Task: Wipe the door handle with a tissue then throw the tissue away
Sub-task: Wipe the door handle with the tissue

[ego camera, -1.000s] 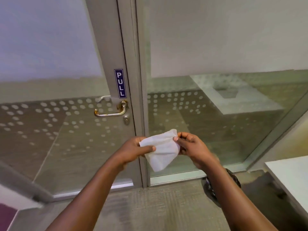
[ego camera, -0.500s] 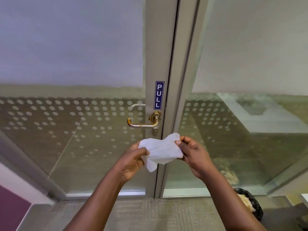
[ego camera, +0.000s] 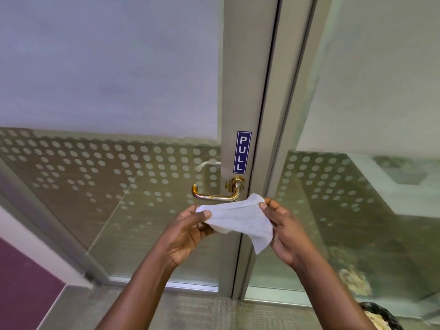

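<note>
A brass lever door handle (ego camera: 215, 195) sticks out of the grey frame of a glass door, under a blue PULL label (ego camera: 242, 152). Just below it I hold a white tissue (ego camera: 240, 219) stretched between both hands. My left hand (ego camera: 188, 231) pinches its left edge between thumb and fingers. My right hand (ego camera: 284, 229) pinches its upper right corner, and a loose flap hangs down by the palm. The tissue's top edge lies close under the handle's bend; contact cannot be told.
A black waste bin (ego camera: 381, 315) with crumpled paper in it shows at the bottom right corner, partly behind my right forearm. Frosted, dotted glass panels (ego camera: 119, 167) flank the door frame (ego camera: 247, 91). Grey carpet (ego camera: 202, 313) lies underfoot, with a purple wall (ego camera: 21, 282) at lower left.
The view has closed in on the door, so the handle is larger and more central. Both hands have raised the tissue and spread it wider, right under the handle.
</note>
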The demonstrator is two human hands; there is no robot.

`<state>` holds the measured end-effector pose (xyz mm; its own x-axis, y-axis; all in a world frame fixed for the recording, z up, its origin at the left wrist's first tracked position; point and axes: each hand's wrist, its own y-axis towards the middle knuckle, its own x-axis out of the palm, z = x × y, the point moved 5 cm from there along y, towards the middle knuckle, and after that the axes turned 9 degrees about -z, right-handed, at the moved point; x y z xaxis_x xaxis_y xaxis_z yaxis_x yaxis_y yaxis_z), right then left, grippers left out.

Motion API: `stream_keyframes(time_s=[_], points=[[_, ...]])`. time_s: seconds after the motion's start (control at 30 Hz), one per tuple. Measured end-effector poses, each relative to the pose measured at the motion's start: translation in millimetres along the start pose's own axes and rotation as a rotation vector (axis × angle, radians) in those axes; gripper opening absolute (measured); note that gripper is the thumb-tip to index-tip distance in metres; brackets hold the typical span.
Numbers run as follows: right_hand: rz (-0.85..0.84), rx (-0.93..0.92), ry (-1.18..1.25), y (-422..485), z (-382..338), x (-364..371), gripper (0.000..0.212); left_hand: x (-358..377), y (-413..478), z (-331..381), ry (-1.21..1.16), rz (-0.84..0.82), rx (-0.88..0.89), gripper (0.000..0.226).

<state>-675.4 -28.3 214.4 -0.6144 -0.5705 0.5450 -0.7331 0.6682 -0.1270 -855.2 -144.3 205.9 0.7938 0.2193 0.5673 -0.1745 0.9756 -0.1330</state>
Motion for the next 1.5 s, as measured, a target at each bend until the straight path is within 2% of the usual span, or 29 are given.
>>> stream_keyframes(time_s=[0.13,0.2,0.33,0.43,0.47,0.57,0.73,0.83,0.93,1.07,1.13,1.3,1.5], points=[[0.009,0.031,0.065,9.4,2.0,3.8,0.023,-5.2,6.0,4.1,-0.129,-0.010,0.036,0.045],[0.043,0.040,0.016,14.4,4.2,1.7,0.022,-9.0,9.9,10.9,-0.168,-0.010,0.077,0.039],[0.050,0.027,-0.025,25.1,10.0,4.3,0.036,-19.4,17.1,24.8,-0.210,-0.013,0.121,0.033],[0.078,-0.015,0.002,33.8,13.0,14.0,0.035,-33.4,24.6,38.2,-0.240,-0.031,0.115,0.048],[0.093,-0.031,0.004,37.1,13.8,16.3,0.034,-37.9,27.2,43.6,-0.236,-0.027,0.109,0.047],[0.157,-0.063,-0.078,42.9,13.1,19.5,0.031,-45.0,32.1,55.9,-0.192,-0.001,0.076,0.025],[0.294,-0.120,-0.221,49.1,11.6,22.5,0.016,-55.3,46.7,68.4,-0.021,0.107,0.098,0.023],[0.408,-0.155,-0.350,52.3,13.9,20.0,0.013,-65.3,59.1,66.6,0.227,0.264,0.141,0.014],[0.494,-0.177,-0.391,54.1,16.9,15.1,0.011,-75.3,71.6,63.8,0.532,0.359,0.212,0.017],[0.485,-0.165,-0.382,60.4,22.9,6.3,0.009,-75.5,77.8,62.7,0.784,0.375,0.278,0.017],[0.490,-0.150,-0.336,62.7,26.0,0.7,0.007,-76.9,78.9,61.1,0.834,0.378,0.284,0.018],[0.515,-0.125,-0.284,63.5,30.1,-14.8,0.016,-82.0,81.5,58.3,0.886,0.363,0.294,0.020],[0.585,-0.146,-0.278,63.2,33.9,-23.0,0.015,-84.9,76.8,58.2,1.099,0.371,0.442,0.017]])
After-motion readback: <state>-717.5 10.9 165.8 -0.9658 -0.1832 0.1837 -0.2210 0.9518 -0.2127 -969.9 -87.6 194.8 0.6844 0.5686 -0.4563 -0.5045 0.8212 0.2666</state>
